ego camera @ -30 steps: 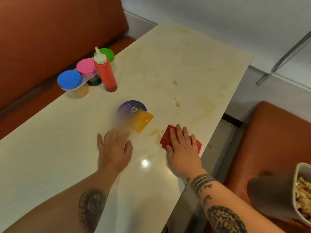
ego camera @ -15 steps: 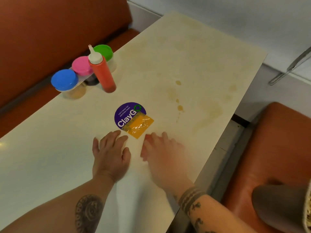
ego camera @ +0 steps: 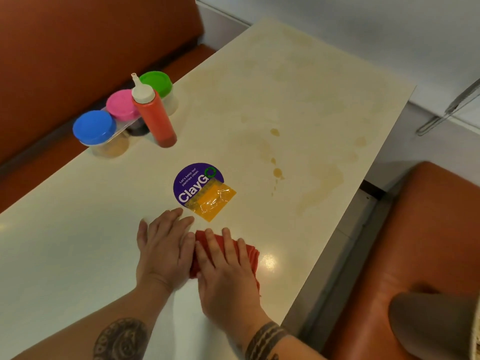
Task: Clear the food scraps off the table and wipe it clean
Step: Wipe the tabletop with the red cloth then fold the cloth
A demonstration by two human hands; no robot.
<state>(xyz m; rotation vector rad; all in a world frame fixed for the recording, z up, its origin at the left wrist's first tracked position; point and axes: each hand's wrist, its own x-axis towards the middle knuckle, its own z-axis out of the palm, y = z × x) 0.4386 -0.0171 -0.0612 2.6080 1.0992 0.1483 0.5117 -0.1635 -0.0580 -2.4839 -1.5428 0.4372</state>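
Observation:
A folded red cloth (ego camera: 251, 255) lies on the cream table (ego camera: 298, 81) near its right edge. My right hand (ego camera: 226, 276) lies flat on top of the cloth with straight fingers, pressing it down. Just left of it, my left hand (ego camera: 163, 250) rests flat on the bare table, its edge touching the cloth. Brown sauce stains and drops (ego camera: 277, 172) mark the table beyond the hands, with fainter smears (ego camera: 322, 183) toward the right edge.
A purple round sticker (ego camera: 193, 184) with a yellow plastic packet (ego camera: 213, 201) taped over it sits ahead of my hands. A red sauce bottle (ego camera: 154, 115) and jars with blue (ego camera: 94, 127), pink (ego camera: 120, 105) and green (ego camera: 155, 83) lids stand at the left edge. Orange benches (ego camera: 420, 229) flank the table.
My right hand slid the red cloth left from the table's right edge until it met my left hand. The left hand stayed flat in place.

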